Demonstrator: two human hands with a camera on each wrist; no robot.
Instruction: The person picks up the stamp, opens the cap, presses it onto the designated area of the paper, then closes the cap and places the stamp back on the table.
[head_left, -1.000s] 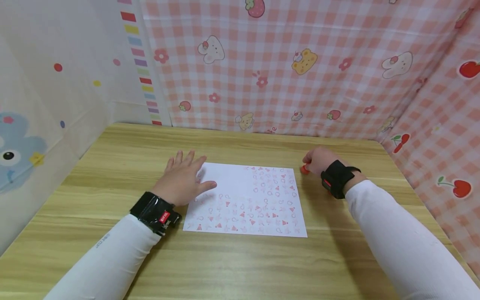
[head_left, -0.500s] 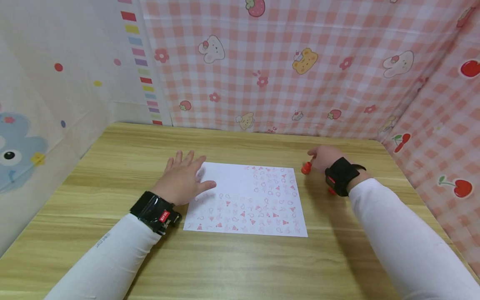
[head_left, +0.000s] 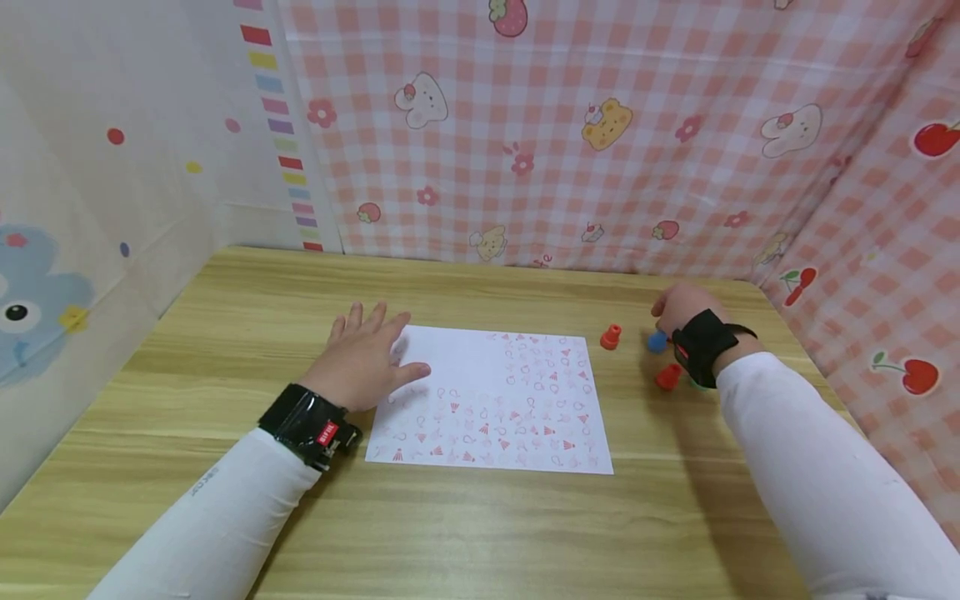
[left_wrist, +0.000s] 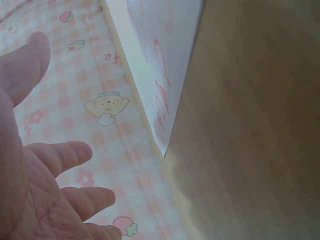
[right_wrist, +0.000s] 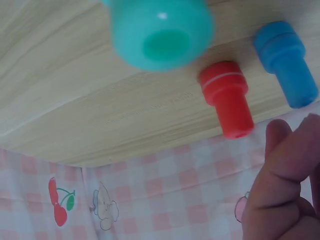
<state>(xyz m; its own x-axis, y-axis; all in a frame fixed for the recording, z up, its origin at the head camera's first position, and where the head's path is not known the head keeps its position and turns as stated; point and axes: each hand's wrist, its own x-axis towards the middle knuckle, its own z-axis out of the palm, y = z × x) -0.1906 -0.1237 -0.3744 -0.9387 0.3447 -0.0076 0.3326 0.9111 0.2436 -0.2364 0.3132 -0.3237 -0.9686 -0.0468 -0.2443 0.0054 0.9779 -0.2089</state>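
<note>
L hand (head_left: 362, 365) as 0.5 s ago: fingers spread, at 9–10 o'cl. edge of paper (head_left: 457, 354); contact unclear. Paper unmoved. Red stamp (head_left: 611, 337), 2 o'cl. of paper ctr, same spot but hand now off it. Blue stamp (head_left: 657, 342), prev. hidden, now shows approx. 3 o'cl. of red; appears to stand on wide end, long axis vert.; in R wrist view wide end pts 11 o'cl., narrow end 5. 2nd red stamp (head_left: 669, 377), 5 o'cl. of blue, more uncovered. R hand (head_left: 681, 308) shifted twd 3 o'cl.; fingers loosely bent, tips near blue's narrow end, nothing seen pinched; touch unclear. Green stamp (right_wrist: 162, 25) partly behind wristband (head_left: 705, 346) in head view.
</note>
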